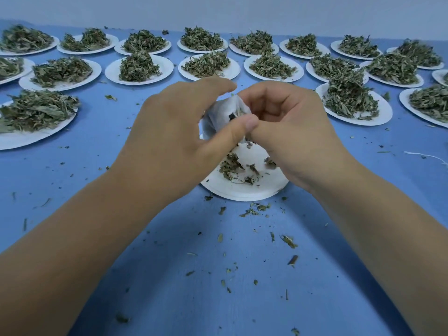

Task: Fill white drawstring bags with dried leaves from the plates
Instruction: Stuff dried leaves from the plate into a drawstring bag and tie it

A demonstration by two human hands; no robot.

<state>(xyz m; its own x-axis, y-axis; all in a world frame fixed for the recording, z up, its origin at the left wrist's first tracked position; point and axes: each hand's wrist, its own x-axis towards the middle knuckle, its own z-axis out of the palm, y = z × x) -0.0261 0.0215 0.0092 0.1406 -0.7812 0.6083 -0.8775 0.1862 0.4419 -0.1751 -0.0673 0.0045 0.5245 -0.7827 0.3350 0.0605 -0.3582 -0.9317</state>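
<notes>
A white drawstring bag (221, 115) hangs between both hands above a white paper plate (244, 189). My left hand (174, 132) grips the bag's left side, thumb against its mouth. My right hand (288, 132) pinches the bag's right edge, fingers curled at the opening where dried leaf bits show. A small remainder of dried leaves (238, 168) lies on the plate under the bag. Most of the bag is hidden by my fingers.
Several white plates heaped with dried leaves fill the far half of the blue table (218, 275), such as one at the left (31, 117) and one at the right (351, 103). Leaf crumbs litter the cloth. A white string (426, 156) lies at the right edge.
</notes>
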